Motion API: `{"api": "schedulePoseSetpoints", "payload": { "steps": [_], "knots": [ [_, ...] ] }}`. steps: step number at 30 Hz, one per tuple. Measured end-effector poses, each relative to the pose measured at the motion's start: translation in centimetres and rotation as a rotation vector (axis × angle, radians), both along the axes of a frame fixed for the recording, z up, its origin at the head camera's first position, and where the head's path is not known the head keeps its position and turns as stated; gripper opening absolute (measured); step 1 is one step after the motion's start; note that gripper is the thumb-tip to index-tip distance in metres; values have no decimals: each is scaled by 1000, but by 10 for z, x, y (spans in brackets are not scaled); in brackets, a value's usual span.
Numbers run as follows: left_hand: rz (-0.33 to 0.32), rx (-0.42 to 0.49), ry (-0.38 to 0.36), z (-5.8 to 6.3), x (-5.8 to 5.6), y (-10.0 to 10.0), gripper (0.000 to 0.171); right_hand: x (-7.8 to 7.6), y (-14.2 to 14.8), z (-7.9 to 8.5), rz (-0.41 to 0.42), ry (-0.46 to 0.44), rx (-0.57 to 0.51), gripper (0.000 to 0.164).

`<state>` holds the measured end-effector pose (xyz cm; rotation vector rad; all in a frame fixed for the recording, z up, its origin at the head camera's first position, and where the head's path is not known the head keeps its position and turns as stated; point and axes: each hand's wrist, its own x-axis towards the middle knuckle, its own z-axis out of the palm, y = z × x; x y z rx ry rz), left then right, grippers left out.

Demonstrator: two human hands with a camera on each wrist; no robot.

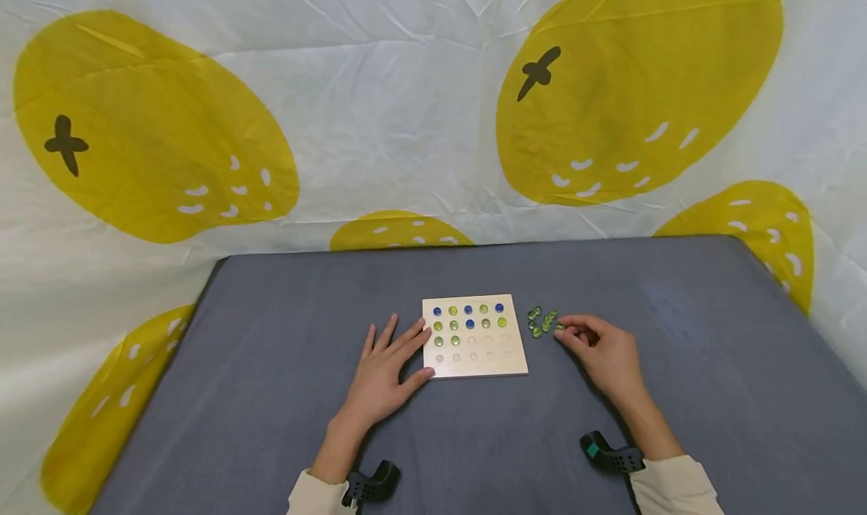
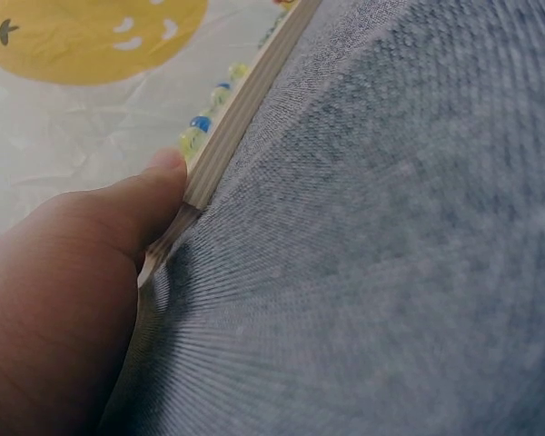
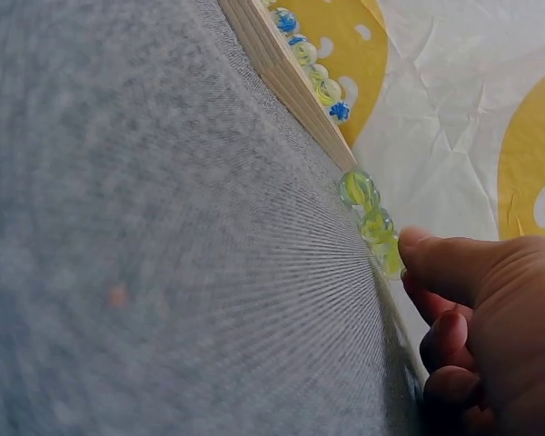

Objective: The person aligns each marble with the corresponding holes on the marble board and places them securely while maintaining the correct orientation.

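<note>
A pale wooden board [image 1: 497,361] with rows of shallow round hollows lies on the grey cloth. Glass marbles, green and blue, sit in its upper rows, and two green marbles [image 1: 447,341] are at the left of the third row. My left hand [image 1: 382,379] rests with spread fingers on the board's left edge, its thumb [image 2: 154,186] on the near corner. Right of the board lies a small cluster of loose green marbles [image 1: 546,324]. At its right side my right hand [image 1: 606,353] pinches a green marble [image 1: 560,327] between thumb and forefinger.
Grey cloth [image 1: 284,334] covers the table around the board. Behind and at the sides hangs a white sheet [image 1: 393,123] with large yellow shapes. Each wrist wears a black camera mount, the right one [image 1: 612,455] just above the cloth.
</note>
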<state>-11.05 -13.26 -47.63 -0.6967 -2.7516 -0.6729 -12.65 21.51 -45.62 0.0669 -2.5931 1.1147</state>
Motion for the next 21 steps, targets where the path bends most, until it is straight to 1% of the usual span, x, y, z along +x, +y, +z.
{"api": "schedulePoseSetpoints", "payload": {
  "steps": [12, 21],
  "knots": [
    [-1, 3, -14, 0, 0, -1, 61, 0, -4, 1, -27, 14, -29, 18],
    [0, -2, -16, 0, 0, -1, 62, 0, -13, 7, -3, 9, -60, 18]
  ]
}}
